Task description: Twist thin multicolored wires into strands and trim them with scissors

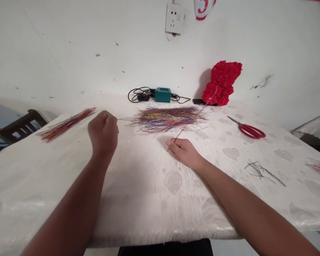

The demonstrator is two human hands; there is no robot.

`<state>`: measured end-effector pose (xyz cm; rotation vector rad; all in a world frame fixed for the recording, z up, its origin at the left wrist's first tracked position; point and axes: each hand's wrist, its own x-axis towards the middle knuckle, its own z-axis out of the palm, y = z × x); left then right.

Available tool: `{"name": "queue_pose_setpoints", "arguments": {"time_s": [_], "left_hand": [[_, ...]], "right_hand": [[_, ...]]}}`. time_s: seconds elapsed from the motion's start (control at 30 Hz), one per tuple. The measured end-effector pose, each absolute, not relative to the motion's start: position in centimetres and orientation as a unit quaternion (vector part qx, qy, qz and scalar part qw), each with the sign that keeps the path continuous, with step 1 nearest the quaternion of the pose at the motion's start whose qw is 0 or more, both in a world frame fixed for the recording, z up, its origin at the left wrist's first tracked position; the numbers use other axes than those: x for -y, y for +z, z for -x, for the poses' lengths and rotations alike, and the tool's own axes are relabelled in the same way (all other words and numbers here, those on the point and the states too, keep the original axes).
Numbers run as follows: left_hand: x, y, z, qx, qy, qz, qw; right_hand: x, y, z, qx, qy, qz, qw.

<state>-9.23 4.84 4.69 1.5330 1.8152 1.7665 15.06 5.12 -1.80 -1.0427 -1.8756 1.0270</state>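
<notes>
Right hand (185, 151): thumb and index pinch one long, thin, reddish wire-like strand (190, 122) near its lower end. Strand slants up over the table, 7 to 1 o'clock along its long axis, short tail at 7, far end at 1. That end crosses in front of the red, ruffled, lobed ornament (222, 83); can't tell if they touch.

Left hand (104, 131): at 9–10 o'clock from the right, fingers curled, tips hidden. Can't tell if it grips anything.

At 11 from the right hand: loose multicoloured pile of thin strands (170, 119), lying roughly 9-to-3. At 9 from the left hand: narrow reddish-orange strand bundle (66, 125), axis 8-to-2.

From the right hand, red-handled metal scissors (252, 131) at 2–3, short greyish strand pieces (261, 172) at 3–4.

Progress, my read: partway. One batch looks set apart at left, one strand is in hand, the big middle pile remains unsorted.
</notes>
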Motion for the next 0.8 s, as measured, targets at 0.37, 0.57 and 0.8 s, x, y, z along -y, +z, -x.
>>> {"name": "queue_pose_setpoints", "arguments": {"time_s": [0.37, 0.57, 0.8], "left_hand": [[-4.9, 6.3, 11.8, -0.312, 0.809, -0.246, 0.434], [-5.7, 5.4, 11.3, -0.297, 0.789, -0.221, 0.49], [-6.1, 3.9, 8.8, -0.349, 0.714, -0.306, 0.524]], "right_hand": [[-5.2, -2.1, -15.0, 0.742, 0.385, 0.41, 0.365], [-5.3, -2.2, -15.0, 0.749, 0.377, 0.406, 0.364], [-5.3, -2.3, -14.8, 0.756, 0.373, 0.401, 0.359]]}}
